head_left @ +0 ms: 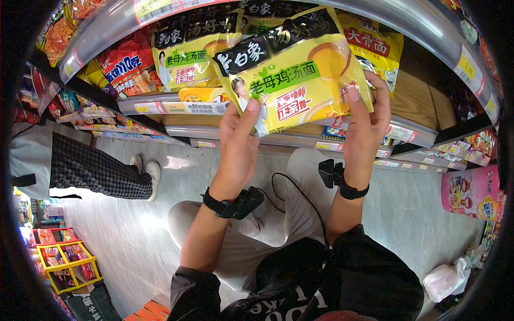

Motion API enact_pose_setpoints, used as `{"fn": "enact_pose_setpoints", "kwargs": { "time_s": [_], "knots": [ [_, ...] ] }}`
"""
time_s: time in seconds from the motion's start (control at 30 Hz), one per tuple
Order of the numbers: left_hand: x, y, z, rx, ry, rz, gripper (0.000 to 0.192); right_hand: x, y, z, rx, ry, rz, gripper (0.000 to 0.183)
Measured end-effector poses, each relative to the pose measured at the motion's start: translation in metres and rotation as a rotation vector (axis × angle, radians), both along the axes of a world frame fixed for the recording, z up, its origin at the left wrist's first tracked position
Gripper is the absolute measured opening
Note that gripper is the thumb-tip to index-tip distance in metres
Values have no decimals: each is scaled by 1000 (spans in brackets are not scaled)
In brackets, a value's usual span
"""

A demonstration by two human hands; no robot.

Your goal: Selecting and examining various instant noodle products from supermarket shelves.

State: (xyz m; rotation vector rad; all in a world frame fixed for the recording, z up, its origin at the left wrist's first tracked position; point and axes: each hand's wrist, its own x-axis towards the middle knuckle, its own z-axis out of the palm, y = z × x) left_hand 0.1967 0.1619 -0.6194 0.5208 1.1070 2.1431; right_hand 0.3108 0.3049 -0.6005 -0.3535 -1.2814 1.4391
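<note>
Between both hands I hold a yellow and black packet of instant noodles, its printed front facing me and slightly tilted. My left hand grips the lower left corner, thumb on the front. At the right end, my right hand pinches the packet's edge, with its thumb on the front and fingers behind. Behind it on the shelf stand a matching yellow noodle packet, a red noodle packet and another yellow packet. The held packet partly covers the shelf front.
A shelf rail with price tags runs below the packets, and an upper rail curves above. At left stands another person in checked trousers. Yellow-framed bins, a pink box and a white plastic bag stand around the tiled floor.
</note>
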Motion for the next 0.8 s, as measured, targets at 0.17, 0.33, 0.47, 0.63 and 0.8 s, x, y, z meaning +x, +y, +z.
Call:
{"fn": "enact_pose_setpoints", "kwargs": {
  "time_s": [0.17, 0.33, 0.47, 0.63, 0.8],
  "knots": [
    [-1, -1, -2, 10, 9, -1, 44, 1, 1, -6, -34, -105, -19, 42],
    [-2, 0, -5, 18, 11, -26, 39, 3, -3, -8, -168, -134, 245, 45],
    [-1, 1, -1, 20, 23, -46, 39, 1, -16, 0, -107, -157, 235, 43],
    [-2, -1, 3, -55, 49, -84, 40, -1, -23, 0, -58, -100, 132, 41],
    [-8, 3, 1, -71, 124, -129, 48, -3, -24, -6, 244, -100, -84, 32]
  ]
}}
